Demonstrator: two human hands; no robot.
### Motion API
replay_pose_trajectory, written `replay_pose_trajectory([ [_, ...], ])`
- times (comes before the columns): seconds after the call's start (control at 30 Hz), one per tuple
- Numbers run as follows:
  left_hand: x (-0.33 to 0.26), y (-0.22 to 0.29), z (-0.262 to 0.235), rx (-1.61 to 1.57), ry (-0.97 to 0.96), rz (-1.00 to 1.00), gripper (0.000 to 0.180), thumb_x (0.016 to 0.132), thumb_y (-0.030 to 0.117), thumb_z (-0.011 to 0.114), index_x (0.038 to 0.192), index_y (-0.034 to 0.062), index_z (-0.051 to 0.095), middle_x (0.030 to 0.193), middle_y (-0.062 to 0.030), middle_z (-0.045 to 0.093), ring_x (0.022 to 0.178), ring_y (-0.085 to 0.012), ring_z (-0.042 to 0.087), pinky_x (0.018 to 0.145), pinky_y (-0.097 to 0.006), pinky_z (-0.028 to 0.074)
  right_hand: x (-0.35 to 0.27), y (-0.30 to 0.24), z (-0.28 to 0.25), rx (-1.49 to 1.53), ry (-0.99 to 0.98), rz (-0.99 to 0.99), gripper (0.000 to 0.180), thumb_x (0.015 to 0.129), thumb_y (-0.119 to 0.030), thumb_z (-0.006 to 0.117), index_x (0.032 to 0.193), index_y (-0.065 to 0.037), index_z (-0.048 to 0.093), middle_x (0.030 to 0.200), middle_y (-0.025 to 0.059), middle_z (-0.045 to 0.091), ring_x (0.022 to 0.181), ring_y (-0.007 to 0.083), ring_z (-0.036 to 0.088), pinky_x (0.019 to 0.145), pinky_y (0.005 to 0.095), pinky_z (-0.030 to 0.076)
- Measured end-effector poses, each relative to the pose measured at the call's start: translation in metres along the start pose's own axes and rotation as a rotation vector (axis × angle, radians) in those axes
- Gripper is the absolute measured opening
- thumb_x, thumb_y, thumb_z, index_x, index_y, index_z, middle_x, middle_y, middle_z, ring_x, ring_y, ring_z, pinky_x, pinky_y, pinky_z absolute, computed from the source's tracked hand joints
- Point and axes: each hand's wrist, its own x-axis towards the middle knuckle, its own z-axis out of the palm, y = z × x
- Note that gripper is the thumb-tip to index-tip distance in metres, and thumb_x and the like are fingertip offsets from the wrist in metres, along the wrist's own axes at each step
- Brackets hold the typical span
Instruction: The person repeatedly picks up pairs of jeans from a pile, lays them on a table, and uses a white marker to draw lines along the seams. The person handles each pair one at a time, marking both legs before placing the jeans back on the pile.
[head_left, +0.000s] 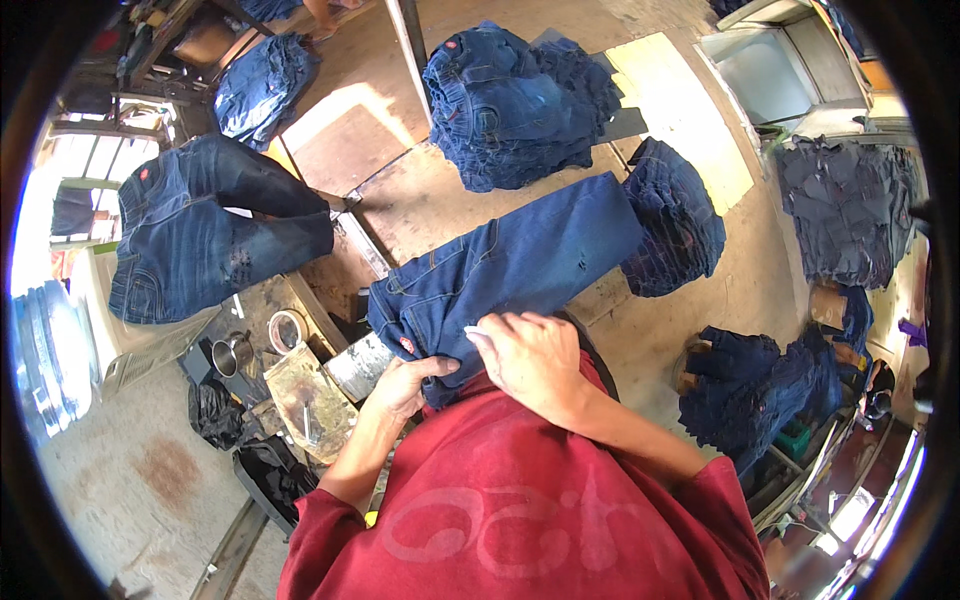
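A pair of dark blue jeans [505, 265] lies flat on the worn wooden table [420, 205], waistband toward me. My left hand [405, 385] grips the waistband's near edge from underneath, thumb on top. My right hand [530, 355] presses down on the seat of the jeans just right of it, fingers curled into the fabric. My red shirt fills the lower middle of the view.
Folded jeans are piled at the table's far side [520, 105] and right [675, 215]. More denim heaps lie at right [850, 205] and lower right [765, 385]. Another pair drapes over a stand at left [205, 230]. A metal cup [232, 352] and tape roll [287, 330] sit left of me.
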Motion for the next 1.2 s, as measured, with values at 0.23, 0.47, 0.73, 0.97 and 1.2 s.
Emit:
replay_pose_trajectory([
  [0.23, 0.004, 0.005, -0.008, 0.032, -0.109, -0.048, 0.045, 0.082, -0.011, 0.072, 0.127, -0.0071, 0.073, 0.117, -0.0190, 0.080, 0.103, -0.0293, 0.079, 0.094, -0.042, 0.065, -0.007, 0.032, -0.015, 0.053, 0.086, 0.192, 0.020, 0.100, -0.025, 0.078, 0.088, -0.012, 0.067, 0.074, 0.0082, 0.073, 0.067, 0.0304, 0.073, 0.059, 0.0436, 0.057],
  [0.47, -0.001, 0.011, -0.007, 0.137, -0.094, -0.041, 0.048, 0.076, -0.015, 0.072, 0.123, -0.0067, 0.075, 0.113, -0.0193, 0.081, 0.100, -0.0298, 0.080, 0.096, -0.041, 0.065, -0.028, 0.013, -0.006, 0.143, 0.066, 0.033, 0.023, 0.102, -0.031, 0.074, 0.089, -0.013, 0.066, 0.071, 0.0081, 0.070, 0.066, 0.0280, 0.073, 0.056, 0.0417, 0.057],
  [0.73, 0.009, 0.011, -0.023, 0.171, -0.080, -0.136, 0.051, 0.078, -0.015, 0.076, 0.128, -0.0062, 0.074, 0.119, -0.0181, 0.080, 0.105, -0.0271, 0.078, 0.099, -0.042, 0.062, -0.027, 0.010, -0.013, 0.112, 0.084, 0.049, 0.021, 0.099, -0.026, 0.077, 0.086, -0.013, 0.068, 0.070, 0.0070, 0.071, 0.062, 0.0276, 0.071, 0.055, 0.0407, 0.055],
  [0.97, 0.009, 0.009, -0.021, 0.140, -0.119, -0.096, 0.059, 0.077, -0.016, 0.075, 0.135, -0.0069, 0.070, 0.123, -0.0194, 0.079, 0.106, -0.0290, 0.079, 0.099, -0.042, 0.063, -0.028, 0.017, -0.013, 0.095, -0.016, 0.007, 0.019, 0.098, -0.027, 0.077, 0.086, -0.014, 0.069, 0.073, 0.0063, 0.072, 0.064, 0.0271, 0.071, 0.057, 0.0416, 0.057],
  [1.2, 0.009, 0.016, -0.007, 0.049, -0.125, -0.064, 0.067, 0.074, -0.018, 0.072, 0.140, -0.0082, 0.065, 0.125, -0.0213, 0.078, 0.109, -0.0320, 0.078, 0.100, -0.044, 0.064, -0.020, 0.050, -0.013, 0.078, 0.068, -0.236, 0.013, 0.094, -0.031, 0.081, 0.099, -0.019, 0.077, 0.083, -0.0026, 0.066, 0.083, 0.0206, 0.064, 0.071, 0.0374, 0.052],
])
